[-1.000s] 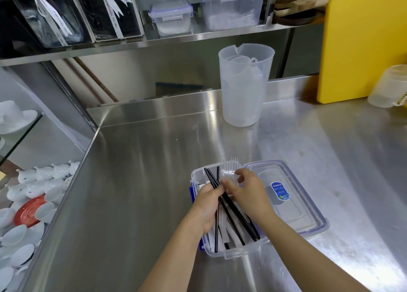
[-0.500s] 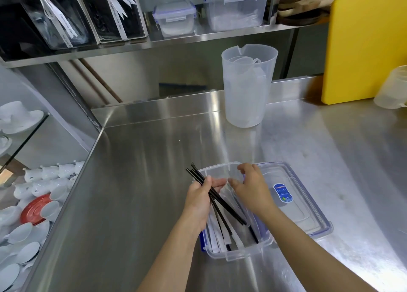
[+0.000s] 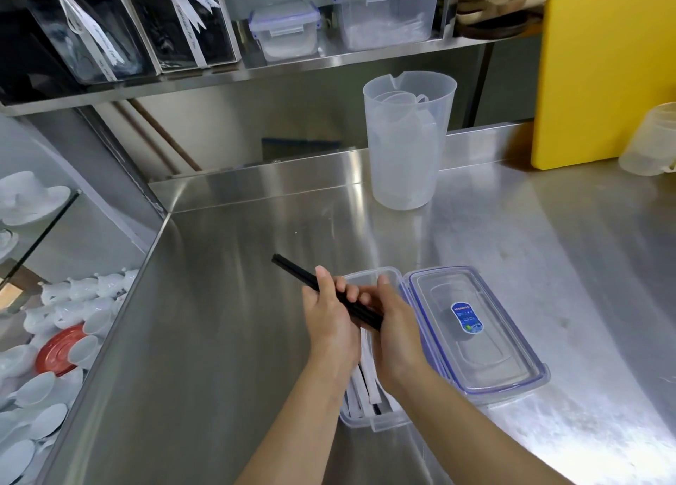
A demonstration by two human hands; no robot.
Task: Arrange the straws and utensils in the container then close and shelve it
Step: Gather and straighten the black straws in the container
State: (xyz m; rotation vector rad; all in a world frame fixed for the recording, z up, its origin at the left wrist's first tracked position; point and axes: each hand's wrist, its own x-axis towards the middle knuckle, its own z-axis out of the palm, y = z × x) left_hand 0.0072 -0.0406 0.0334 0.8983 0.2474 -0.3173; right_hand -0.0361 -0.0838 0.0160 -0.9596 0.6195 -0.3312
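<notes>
A clear plastic container [image 3: 369, 279] stands open on the steel counter. Its clear lid [image 3: 475, 338], with a blue label, lies flat against its right side. Paper-wrapped white straws [image 3: 367, 386] lie inside the container. My left hand [image 3: 329, 320] and my right hand [image 3: 395, 331] both grip a bundle of black straws [image 3: 296, 271] just above the container. The bundle slants up to the left, its far end sticking out past my left hand. Both hands hide most of the container's inside.
A tall translucent jug [image 3: 408, 140] stands behind the container. A yellow board [image 3: 607, 67] and a cloudy tub [image 3: 651, 144] are at the back right. The shelf [image 3: 226, 78] above carries lidded boxes [image 3: 285, 31]. White cups [image 3: 55, 338] sit beyond the counter's left edge.
The black straws were lying loosely spread in the container; both hands have gathered them into one tight bundle and lifted it up and leftward above the container.
</notes>
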